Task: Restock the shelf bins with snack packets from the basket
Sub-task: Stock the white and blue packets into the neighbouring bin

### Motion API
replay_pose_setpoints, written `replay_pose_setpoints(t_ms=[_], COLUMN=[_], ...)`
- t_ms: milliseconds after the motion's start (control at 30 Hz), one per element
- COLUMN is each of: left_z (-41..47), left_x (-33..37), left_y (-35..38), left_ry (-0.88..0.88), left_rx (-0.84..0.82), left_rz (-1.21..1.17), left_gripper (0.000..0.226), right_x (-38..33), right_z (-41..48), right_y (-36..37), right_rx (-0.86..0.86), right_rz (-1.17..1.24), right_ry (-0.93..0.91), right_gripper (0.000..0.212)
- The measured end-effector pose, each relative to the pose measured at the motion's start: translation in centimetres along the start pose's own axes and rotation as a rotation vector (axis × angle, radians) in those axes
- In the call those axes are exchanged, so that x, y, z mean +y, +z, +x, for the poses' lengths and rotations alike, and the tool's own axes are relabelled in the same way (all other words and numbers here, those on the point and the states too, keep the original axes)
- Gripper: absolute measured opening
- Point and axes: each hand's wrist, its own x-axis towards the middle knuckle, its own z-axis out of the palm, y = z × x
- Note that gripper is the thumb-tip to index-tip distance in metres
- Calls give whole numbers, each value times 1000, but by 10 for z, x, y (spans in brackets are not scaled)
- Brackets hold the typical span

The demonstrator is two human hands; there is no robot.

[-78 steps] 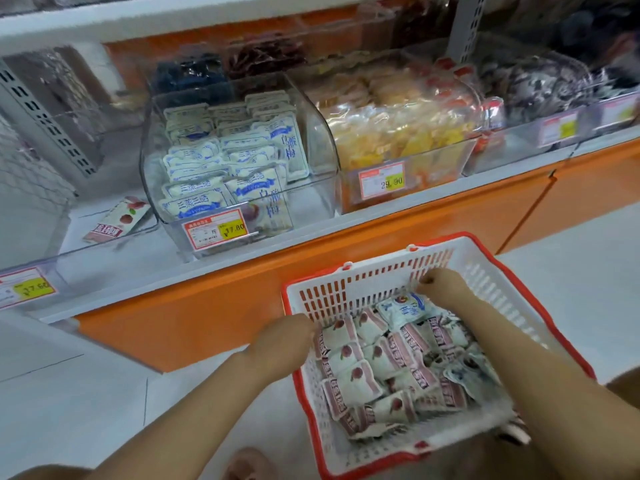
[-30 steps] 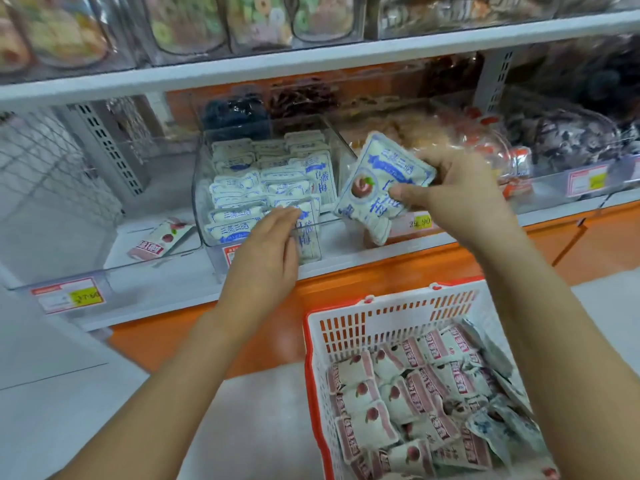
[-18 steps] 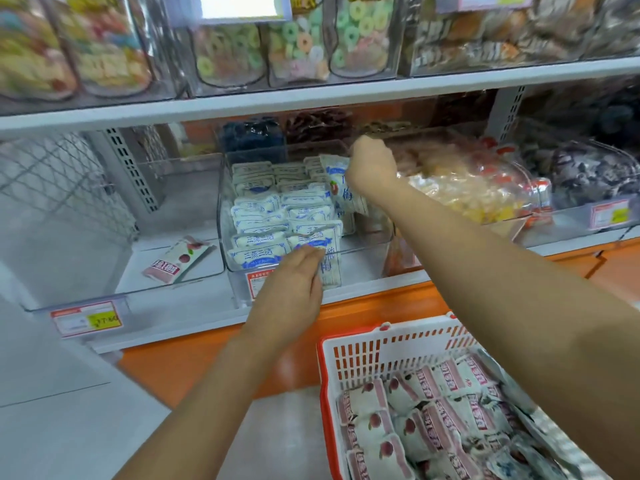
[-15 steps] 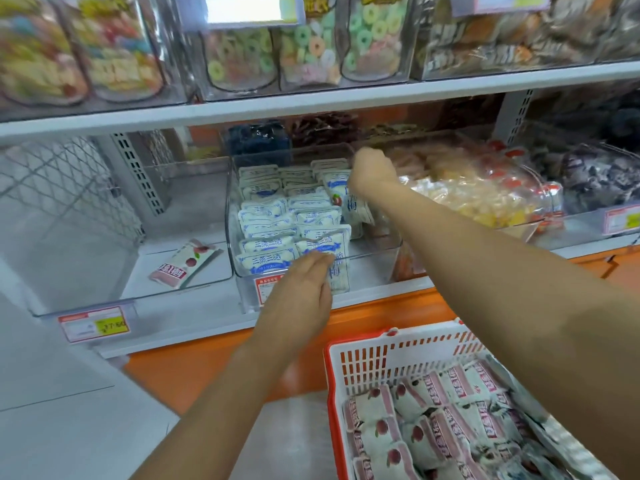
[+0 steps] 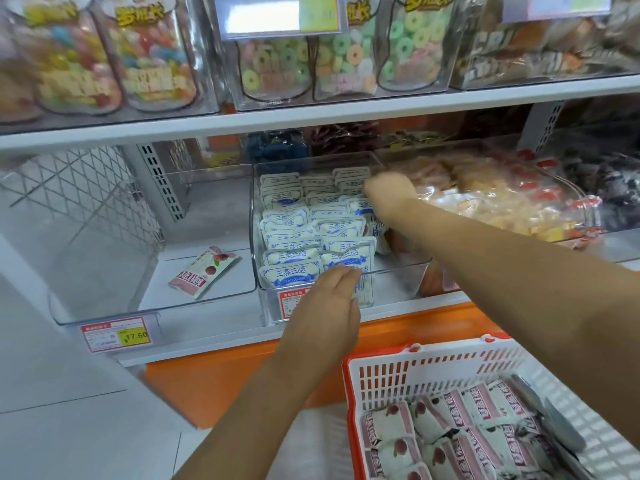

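Head view. The middle bin (image 5: 398, 282) sits at the frame's centre on the lower shelf, packed in rows with blue packets (image 5: 287, 216). The right hand (image 5: 388, 192) reaches over it to the back rows, at about 1 o'clock of the bin. Its fingers are curled and blurred, and a blue packet hangs just under the wrist. Whether the hand grips that packet cannot be told. The left hand (image 5: 329, 299) comes in from 6 o'clock with its fingers fairly straight and together. Its tips rest on the front packet (image 5: 341, 256) at the bin's near edge, and it holds nothing.

At 9 o'clock of that bin, the left bin (image 5: 159, 292) holds a single pink packet (image 5: 204, 271) lying flat. At 3 o'clock, the right bin (image 5: 585, 216) looks full of yellow and orange snacks. The basket (image 5: 433, 368) is at 5 o'clock of the frame, below the shelf's orange base, crowded with pink packets (image 5: 450, 438). A few greyish ones at its right edge are too blurred to name.

Judging by this, the blue stock is close to done. The pink stock is barely begun: the basket's load matches the lone packet in the left bin, so most of the job looks left to do.
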Motion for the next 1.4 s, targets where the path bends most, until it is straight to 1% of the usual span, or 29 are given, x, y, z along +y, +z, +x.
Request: replay_pose_setpoints(t_ms=[133, 233, 300, 333, 400, 433, 467, 500, 533, 633, 767, 833, 900, 933, 967, 1033, 1100, 1167, 1200, 1267, 1333, 1400], left_z=[0, 0, -2, -3, -8, -12, -16, -21, -26, -41, -56, -64, -73, -78, -82, -87, -86, -84, -82, -80, -77, -74], left_x=[-3, -8, -9, -9, -3, 2, 9, 15, 23, 33, 29, 21, 10, 5, 1, -4, -6, -5, -5, -4, -4, -7], left_y=[2, 3, 3, 4, 8, 11, 16, 21, 28, 55, 84, 95, 104, 107, 109, 112, 113, 113, 113, 114, 114, 114], left_ry=[16, 39, 43, 54, 131, 180, 221, 250, 267, 249, 72, -22, -74, -96, -117, -134, -164, -192, -196, -208, -221, -250], left_rx=[12, 21, 44, 67, 132, 147, 135, 89, 20, -203, -448, -530, -588, -614, -643, -659, -644, -630, -625, -624, -629, -643], left_rz=[-24, -47, -63, -70, -84, -90, -88, -75, -52, 15, 89, 88, 114, 118, 116, 108, 95, 94, 93, 86, 73, 60], left_gripper=[47, 45, 42, 40, 35, 35, 35, 35, 33, 28, 29, 30, 33, 34, 33, 30, 29, 29, 29, 29, 28, 28], right_x=[-1, 0, 4, 8, 18, 24, 30, 36, 41, 59, 93, 115, 136, 142, 146, 147, 139, 136, 135, 132, 131, 130], right_z=[-3, -8, -19, -29, -55, -72, -89, -106, -124, -168, -212, -237, -263, -276, -286, -302, -311, -313, -314, -316, -317, -314], right_y=[7, 0, -14, -21, -29, -30, -29, -23, -15, 28, 106, 146, 177, 190, 203, 220, 235, 255, 263, 277, 284, 290], right_rx=[-22, 22, 52, 63, 109, 155, 187, 182, 149, -34, -287, -361, -407, -444, -480, -497, -493, -480, -496, -553, -590, -595], right_rz=[154, 312, 365, 381, 401, 405, 411, 435, 473, 604, 656, 679, 742, 735, 703, 670, 712, 738, 738, 702, 685, 680], right_ry=[8, 14, 18, 19, 45, 65, 81, 102, 126, 209, 434, 564, 666, 699, 739, 792, 825, 821, 797, 750, 759, 785], right_gripper=[29, 35, 23, 21, 36, 39, 40, 40, 41, 42, 41, 38, 21, 21, 29, 40, 49, 62, 61, 52, 36, 31])
